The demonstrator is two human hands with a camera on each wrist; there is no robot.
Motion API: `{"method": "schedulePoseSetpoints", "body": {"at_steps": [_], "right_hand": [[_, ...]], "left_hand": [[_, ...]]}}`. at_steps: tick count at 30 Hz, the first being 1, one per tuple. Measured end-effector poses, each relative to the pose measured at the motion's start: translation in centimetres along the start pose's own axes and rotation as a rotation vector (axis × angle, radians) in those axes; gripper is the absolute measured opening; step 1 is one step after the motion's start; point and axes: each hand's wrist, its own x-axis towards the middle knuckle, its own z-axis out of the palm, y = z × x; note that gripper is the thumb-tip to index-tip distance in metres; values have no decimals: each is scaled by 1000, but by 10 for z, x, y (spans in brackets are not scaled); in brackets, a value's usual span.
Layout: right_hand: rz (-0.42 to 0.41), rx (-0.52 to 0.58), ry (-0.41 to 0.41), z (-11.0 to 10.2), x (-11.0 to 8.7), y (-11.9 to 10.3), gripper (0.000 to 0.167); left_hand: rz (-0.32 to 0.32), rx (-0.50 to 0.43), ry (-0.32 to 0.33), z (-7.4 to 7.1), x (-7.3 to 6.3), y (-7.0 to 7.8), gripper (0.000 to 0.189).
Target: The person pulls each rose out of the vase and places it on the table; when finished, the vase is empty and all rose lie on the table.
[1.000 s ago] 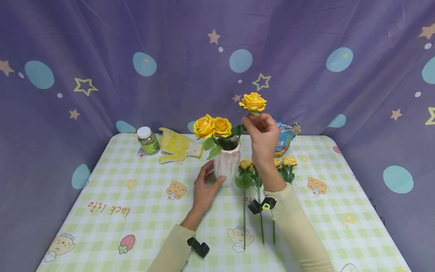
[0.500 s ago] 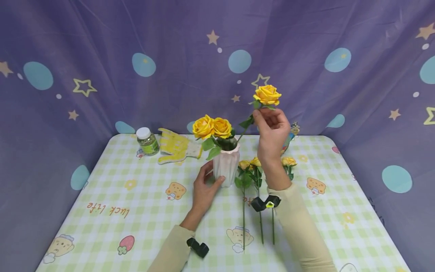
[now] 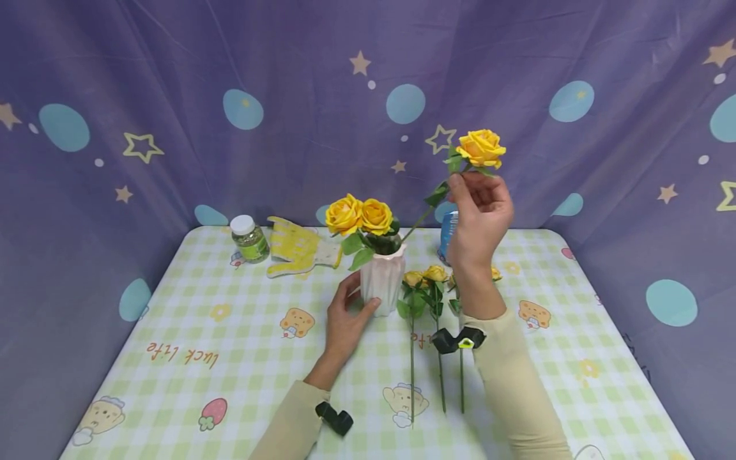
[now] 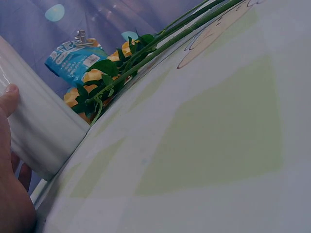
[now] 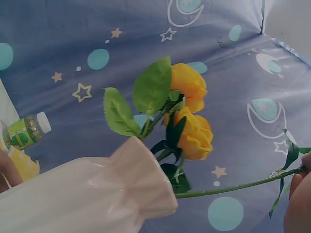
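A pale ribbed vase (image 3: 382, 284) stands on the table with two yellow roses (image 3: 345, 214) leaning left over its rim. My left hand (image 3: 347, 316) grips the lower part of the vase, thumb across its front; in the left wrist view the thumb lies on the vase wall (image 4: 46, 116). My right hand (image 3: 482, 214) pinches another yellow rose (image 3: 482, 148) just under its bloom. That rose's stem (image 5: 228, 189) slants down to the left, and its lower end is hidden inside the vase mouth.
Several yellow roses (image 3: 435, 273) lie right of the vase, stems toward the person, partly behind the right arm. A blue packet (image 3: 448, 236) stands at the back, mostly covered by the right hand. A white-lidded jar (image 3: 250, 240) and a yellow-and-white glove (image 3: 301, 246) are back left.
My right hand has moved right and slightly up with the rose, so its stem tilts further right from the vase. The left hand and vase have stayed in place.
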Motion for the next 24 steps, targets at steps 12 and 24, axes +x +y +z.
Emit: {"method": "schedulePoseSetpoints", "body": {"at_steps": [12,24], "right_hand": [[-53,34,33,1,12,-13,14],[-88,60,108,-2,25,-27,16]], "left_hand": [[0,-6,4,0,0,1,66],[-3,1,2,0,1,-1,66]]}}
